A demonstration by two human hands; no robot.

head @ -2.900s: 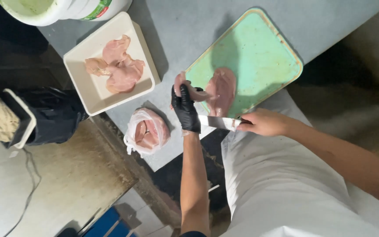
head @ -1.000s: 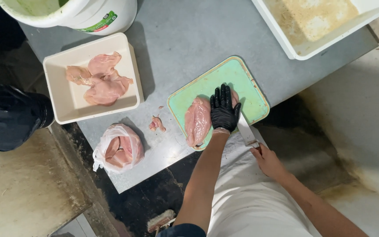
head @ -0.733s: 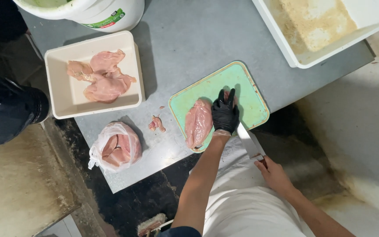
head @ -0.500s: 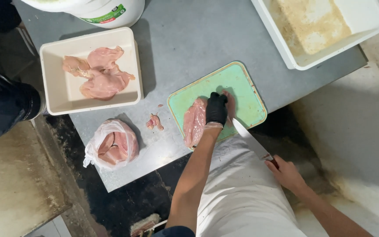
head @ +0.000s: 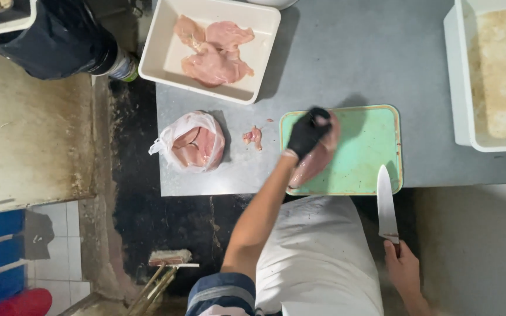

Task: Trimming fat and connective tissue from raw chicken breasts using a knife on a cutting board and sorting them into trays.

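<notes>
Green cutting board (head: pixel 363 153) at table edge | chicken breast (head: pixel 317 158) lies on its left part | left hand (head: pixel 307 133), black-gloved, fingers curled gripping the meat's upper end | right hand (head: pixel 402 270), bare, closed around knife (head: pixel 386 205) handle, off the table, well right of the meat, blade tip over board's corner

Left hand (head: pixel 307 133) — black glove. Right hand (head: pixel 403 270) — bare. Chicken piece (head: pixel 317 157) — pale pink, raw. Cutting board (head: pixel 365 153) — mint green, paler rim. Knife (head: pixel 386 206) — silver-white blade, dark handle. Bench (head: pixel 335 64) — plain matte grey. Tray (head: pixel 209 48) — cream-white, holding pink fillets. Bag (head: pixel 191 140) — translucent white over pink meat. Scrap (head: pixel 253 136) — pink, on grey. Tub (head: pixel 490 76) — white, contents beige-brown and mottled. Apron (head: pixel 317 257) — off-white. Sleeve (head: pixel 221 292) — dark blue with lighter stripes.
</notes>
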